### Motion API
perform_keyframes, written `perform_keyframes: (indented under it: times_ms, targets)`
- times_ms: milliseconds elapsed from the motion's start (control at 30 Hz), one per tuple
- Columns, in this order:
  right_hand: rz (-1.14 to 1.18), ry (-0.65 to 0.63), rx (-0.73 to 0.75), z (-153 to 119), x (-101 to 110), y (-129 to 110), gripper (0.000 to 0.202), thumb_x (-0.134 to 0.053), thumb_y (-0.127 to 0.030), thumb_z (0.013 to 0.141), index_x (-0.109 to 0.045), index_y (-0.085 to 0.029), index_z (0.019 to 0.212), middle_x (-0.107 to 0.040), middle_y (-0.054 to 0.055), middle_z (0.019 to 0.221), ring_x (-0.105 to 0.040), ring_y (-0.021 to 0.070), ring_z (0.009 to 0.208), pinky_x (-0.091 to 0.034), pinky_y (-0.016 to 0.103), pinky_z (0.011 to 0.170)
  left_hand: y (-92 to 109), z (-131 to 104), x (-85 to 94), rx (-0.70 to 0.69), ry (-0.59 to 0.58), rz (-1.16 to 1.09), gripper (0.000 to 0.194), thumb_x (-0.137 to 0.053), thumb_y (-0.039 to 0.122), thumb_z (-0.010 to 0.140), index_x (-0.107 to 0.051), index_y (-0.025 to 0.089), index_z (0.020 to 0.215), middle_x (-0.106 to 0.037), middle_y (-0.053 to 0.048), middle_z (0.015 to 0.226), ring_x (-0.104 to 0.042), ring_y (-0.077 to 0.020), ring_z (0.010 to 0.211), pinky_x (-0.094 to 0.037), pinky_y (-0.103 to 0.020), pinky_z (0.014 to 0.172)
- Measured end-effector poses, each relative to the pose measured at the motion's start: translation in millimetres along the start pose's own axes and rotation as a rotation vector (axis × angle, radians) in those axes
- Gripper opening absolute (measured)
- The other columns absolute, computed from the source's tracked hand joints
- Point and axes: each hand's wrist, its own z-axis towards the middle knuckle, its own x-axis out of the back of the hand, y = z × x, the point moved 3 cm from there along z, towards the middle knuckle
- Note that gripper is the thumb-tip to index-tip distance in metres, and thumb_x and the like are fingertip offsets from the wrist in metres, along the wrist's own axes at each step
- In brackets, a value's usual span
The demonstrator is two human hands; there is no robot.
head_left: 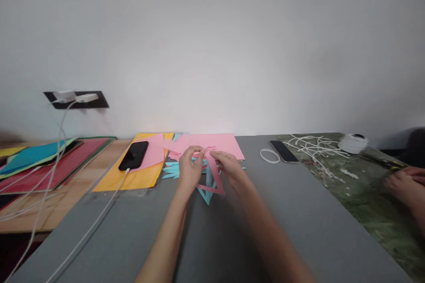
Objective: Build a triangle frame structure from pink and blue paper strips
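Both my hands meet over the middle of the grey table. My left hand (pixel 190 170) is closed, thumb and fingertips pinching the top of a pink paper strip (pixel 216 181) bent into a triangle. The fingers of my right hand (pixel 230 168) pinch the same strip from the other side. A light blue paper strip (pixel 208 198), also bent to a point, hangs with the pink one; how the two join is hidden by my fingers. Behind my hands lie pink paper sheets (pixel 227 141), and cut light blue paper pieces (pixel 171 170) lie beside my left hand.
A black phone (pixel 133 155) on a cable rests on yellow paper (pixel 114 179) at left. Coloured sheets (pixel 86 154) lie farther left. At right are a second phone (pixel 283 151), a white ring (pixel 269 155), white cords (pixel 318 148), a spool (pixel 353 143) and another person's hand (pixel 407 185).
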Motion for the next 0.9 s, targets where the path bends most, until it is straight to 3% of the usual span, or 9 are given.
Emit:
perform_keyframes:
  times_ms: [200, 433, 533, 733, 900]
  targets:
    - [-0.097, 0.084, 0.032, -4.4, 2.6, -10.8, 0.02, -0.069, -0.036, 0.053, -0.068, -0.018, 0.063, -0.064, 0.001, 0.064, -0.051, 0.0122, 0.06, -0.033, 0.023, 0.053, -5.6, 2.2, -0.8, 0.088, -0.004, -0.075, 0.016, -0.057, 0.032, 0.074, -0.066, 0.018, 0.075, -0.067, -0.004, 0.084, -0.059, -0.018, 0.086, -0.042, -0.028, 0.082]
    - [-0.082, 0.112, -0.045, -4.9, -0.7, -7.6, 0.018, -0.062, -0.034, 0.056, -0.066, -0.019, 0.064, -0.063, 0.0, 0.068, -0.05, 0.012, 0.059, -0.032, 0.024, 0.056, -3.8, 1.2, 0.9, 0.016, -0.011, 0.007, 0.016, -0.058, 0.031, 0.074, -0.068, 0.018, 0.072, -0.067, -0.007, 0.087, -0.059, -0.0185, 0.086, -0.044, -0.029, 0.08]
    - [-0.033, 0.152, 0.027, -5.9, -3.9, -7.0, 0.02, -0.063, -0.036, 0.056, -0.066, -0.019, 0.066, -0.062, 0.0, 0.067, -0.048, 0.0118, 0.059, -0.033, 0.025, 0.056, 0.3, -1.0, 4.4, 0.019, 0.037, 0.094, 0.019, -0.059, 0.034, 0.074, -0.069, 0.019, 0.08, -0.067, -0.007, 0.091, -0.059, -0.0179, 0.082, -0.045, -0.029, 0.077]
    - [-0.067, 0.052, 0.135, -8.1, -8.2, -10.1, 0.02, -0.065, -0.037, 0.057, -0.065, -0.018, 0.061, -0.052, -0.003, 0.051, -0.04, 0.0091, 0.048, -0.03, 0.024, 0.049, 1.0, -2.8, 2.6, 0.182, -0.026, 0.067, 0.032, -0.063, 0.043, 0.068, -0.069, 0.019, 0.088, -0.069, -0.006, 0.09, -0.058, -0.0144, 0.062, -0.046, -0.026, 0.061]
    - [-0.21, -0.035, 0.205, -14.6, -11.8, -16.4, 0.019, -0.062, -0.036, 0.062, -0.066, -0.018, 0.061, -0.061, 0.0, 0.058, -0.051, 0.0114, 0.054, -0.038, 0.024, 0.053, 5.0, -1.4, 6.0, 0.315, -0.052, -0.077, 0.035, -0.069, 0.038, 0.062, -0.069, 0.014, 0.087, -0.069, -0.008, 0.088, -0.058, -0.0127, 0.055, -0.043, -0.023, 0.05]
